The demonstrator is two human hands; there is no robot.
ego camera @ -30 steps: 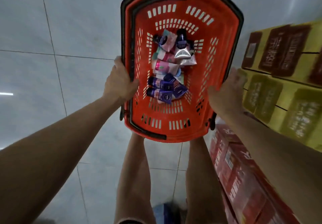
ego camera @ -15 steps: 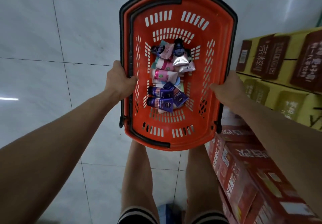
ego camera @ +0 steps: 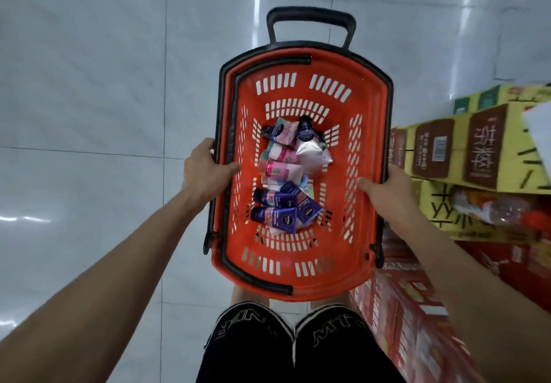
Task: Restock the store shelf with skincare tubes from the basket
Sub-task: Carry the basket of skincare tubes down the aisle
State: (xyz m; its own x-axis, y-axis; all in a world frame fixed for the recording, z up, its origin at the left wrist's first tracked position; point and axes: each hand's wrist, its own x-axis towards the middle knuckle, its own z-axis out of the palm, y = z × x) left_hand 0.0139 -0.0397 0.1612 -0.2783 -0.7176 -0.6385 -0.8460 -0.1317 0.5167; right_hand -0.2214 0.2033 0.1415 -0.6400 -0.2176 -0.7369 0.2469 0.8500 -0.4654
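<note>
Both hands grip the basket [ego camera: 369, 90] (tubes [ego camera: 290, 174] piled inside).

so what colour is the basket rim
Black, round the orange basket; rim shows best in the head view.

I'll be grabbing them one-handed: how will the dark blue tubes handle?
The dark blue tubes look small with flat crimped ends, so probably light and unlikely to roll. They seem soft, likely giving under a squeeze. Piled loosely in the basket, neighbours may shift.

A shop, likely — stacked product cartons [ego camera: 465, 150], orange shopping basket [ego camera: 301, 275].
</note>
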